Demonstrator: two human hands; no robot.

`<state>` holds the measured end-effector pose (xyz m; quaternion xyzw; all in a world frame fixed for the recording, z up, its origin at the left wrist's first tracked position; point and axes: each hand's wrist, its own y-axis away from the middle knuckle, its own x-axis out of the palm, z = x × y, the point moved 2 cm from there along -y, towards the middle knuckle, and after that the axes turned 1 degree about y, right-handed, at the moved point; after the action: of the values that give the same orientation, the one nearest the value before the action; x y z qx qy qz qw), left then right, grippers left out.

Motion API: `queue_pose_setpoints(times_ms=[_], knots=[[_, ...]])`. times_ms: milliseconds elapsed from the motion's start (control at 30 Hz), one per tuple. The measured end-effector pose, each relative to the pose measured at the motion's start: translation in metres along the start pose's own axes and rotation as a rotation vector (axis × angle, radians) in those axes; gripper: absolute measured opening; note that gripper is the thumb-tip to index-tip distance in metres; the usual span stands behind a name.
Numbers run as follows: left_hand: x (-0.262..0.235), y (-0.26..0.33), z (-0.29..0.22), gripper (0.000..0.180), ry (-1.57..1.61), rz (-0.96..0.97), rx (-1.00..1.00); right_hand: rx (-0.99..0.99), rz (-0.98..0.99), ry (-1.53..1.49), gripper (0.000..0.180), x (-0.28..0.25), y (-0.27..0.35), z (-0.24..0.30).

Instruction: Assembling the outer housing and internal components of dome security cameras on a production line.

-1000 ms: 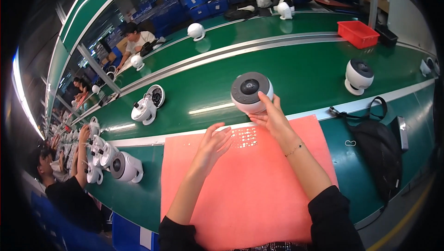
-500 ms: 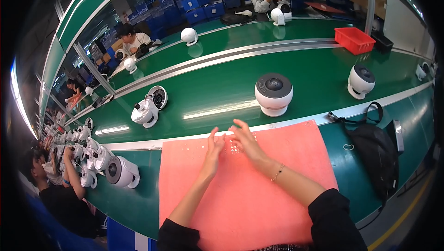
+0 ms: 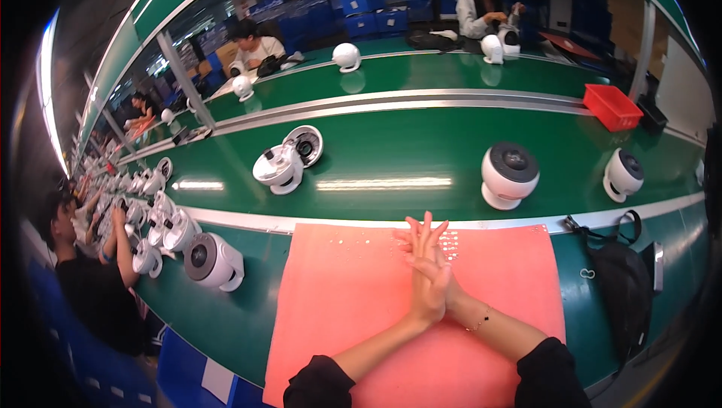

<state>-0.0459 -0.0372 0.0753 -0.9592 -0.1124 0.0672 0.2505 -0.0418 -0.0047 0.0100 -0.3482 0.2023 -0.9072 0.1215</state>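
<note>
Over the pink mat [image 3: 338,318], my two hands meet, crossed and pressed against each other. My left hand [image 3: 429,288] lies in front, its fingers stretched out and pointing away from me. Partly covered by it, my right hand [image 3: 454,293] has its fingers spread toward the upper left. No object shows in either hand. Small shiny pieces [image 3: 449,242] lie in rows on the mat just right of my fingertips. A few more small bits [image 3: 342,242] are scattered near its far left edge.
Beyond the mat, a green belt carries a round white device with a dark face [image 3: 510,175], another one [image 3: 623,175] and an opened one [image 3: 279,169]. A white device [image 3: 214,261] stands left. At right lies a black bag [image 3: 620,280]; farther back, a red bin [image 3: 613,108]. Co-workers sit left and across.
My hands were apart over the mat's far edge; now they have come together and crossed. The whole view has shifted, so most things appear farther right and a little lower.
</note>
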Motion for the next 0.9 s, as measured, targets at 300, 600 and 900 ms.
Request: queue_pose_setpoints(times_ms=[300, 600, 900], knots=[[0.019, 0.001, -0.004, 0.062, 0.547, -0.153, -0.060, -0.016, 0.308, 0.781, 0.070, 0.026, -0.019, 0.104], [0.010, 0.014, 0.022, 0.053, 0.507, -0.021, -0.210, -0.419, 0.732, 1.207, 0.055, 0.030, -0.015, 0.094], [0.000, 0.004, 0.007, 0.042, 0.462, 0.129, -0.554, 0.180, 0.827, 0.878, 0.052, 0.026, -0.060, 0.122]])
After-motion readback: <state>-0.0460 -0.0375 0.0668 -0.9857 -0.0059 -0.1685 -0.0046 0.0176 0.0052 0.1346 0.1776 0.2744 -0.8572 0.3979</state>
